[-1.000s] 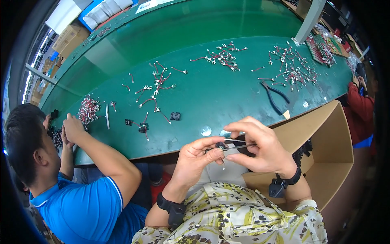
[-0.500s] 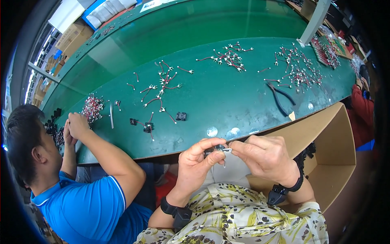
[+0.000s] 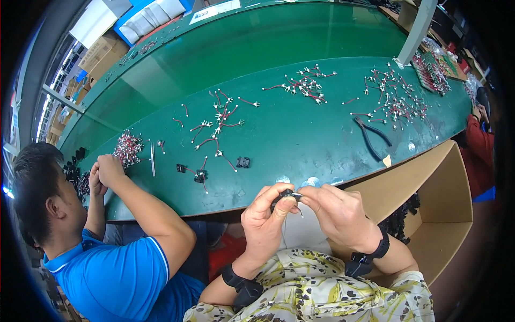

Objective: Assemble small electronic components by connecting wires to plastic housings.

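Just in front of the table's near edge, my left hand (image 3: 262, 221) pinches a small black plastic part (image 3: 284, 196) between thumb and fingers. A short thin wire end hangs below it. My right hand (image 3: 343, 217) is closed in a pinch against the part's right side, at a small light-coloured piece mostly covered by the fingertips. Ahead on the green table (image 3: 300, 139) lie another black part (image 3: 243, 162) and a black part with red wires (image 3: 200, 176). Beyond them is a loose group of short red-and-black wires with white ends (image 3: 219, 122).
Black-handled pliers (image 3: 370, 140) lie at the right near more wire clusters (image 3: 394, 99). A cardboard box (image 3: 448, 201) holding black parts stands by my right forearm. At my left a co-worker in a blue shirt (image 3: 115, 273) works beside a wire heap (image 3: 127, 147). A post (image 3: 417, 33) rises at the back right.
My view has shifted slightly, so the table sits a little lower in the picture. The black part has turned in my fingers, and my right fingertips now cover more of the light piece.
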A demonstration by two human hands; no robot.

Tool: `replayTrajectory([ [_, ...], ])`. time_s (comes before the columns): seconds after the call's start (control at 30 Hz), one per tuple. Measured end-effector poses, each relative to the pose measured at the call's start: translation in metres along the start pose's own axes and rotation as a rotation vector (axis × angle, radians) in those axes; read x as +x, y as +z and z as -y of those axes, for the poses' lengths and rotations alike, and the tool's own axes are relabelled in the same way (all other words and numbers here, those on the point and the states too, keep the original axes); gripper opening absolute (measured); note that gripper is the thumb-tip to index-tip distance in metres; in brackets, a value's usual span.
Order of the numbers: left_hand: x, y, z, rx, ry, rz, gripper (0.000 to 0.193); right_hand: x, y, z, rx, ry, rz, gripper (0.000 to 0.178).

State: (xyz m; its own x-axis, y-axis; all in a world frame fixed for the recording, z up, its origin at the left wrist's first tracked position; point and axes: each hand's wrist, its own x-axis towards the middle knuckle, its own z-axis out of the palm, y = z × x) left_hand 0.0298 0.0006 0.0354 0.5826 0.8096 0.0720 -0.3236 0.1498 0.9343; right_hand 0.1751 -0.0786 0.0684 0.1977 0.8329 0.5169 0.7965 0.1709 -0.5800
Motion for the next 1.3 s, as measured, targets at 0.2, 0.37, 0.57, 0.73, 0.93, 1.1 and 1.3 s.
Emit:
replayTrajectory([
  [0.2,0.006,0.005,0.011,0.085,0.046,-0.087,0.023,0.003,0.011,-0.008,0.206,0.124,-0.024,0.012],
  [0.37,0.009,0.009,0.013,0.035,0.047,-0.127,0.026,0.007,0.010,-0.009,0.411,0.239,0.012,0.014],
  [0.57,0.008,0.001,0.002,0.035,0.012,-0.083,0.027,0.011,-0.011,-0.013,0.326,0.207,0.117,0.016],
  [0.73,0.006,-0.003,0.002,0.133,0.071,0.013,0.028,0.009,-0.013,-0.014,0.350,0.219,0.176,0.016],
  [0.93,0.009,-0.004,-0.005,0.303,0.151,0.078,0.026,0.008,-0.015,-0.021,0.305,0.139,0.181,0.015],
  [1.1,0.008,-0.002,-0.003,0.421,0.160,0.051,0.023,0.007,-0.013,-0.014,0.134,0.142,0.199,0.013],
  [1.3,0.011,-0.004,0.007,0.390,0.095,-0.028,0.025,0.007,-0.003,-0.021,0.107,0.183,0.187,0.014],
])
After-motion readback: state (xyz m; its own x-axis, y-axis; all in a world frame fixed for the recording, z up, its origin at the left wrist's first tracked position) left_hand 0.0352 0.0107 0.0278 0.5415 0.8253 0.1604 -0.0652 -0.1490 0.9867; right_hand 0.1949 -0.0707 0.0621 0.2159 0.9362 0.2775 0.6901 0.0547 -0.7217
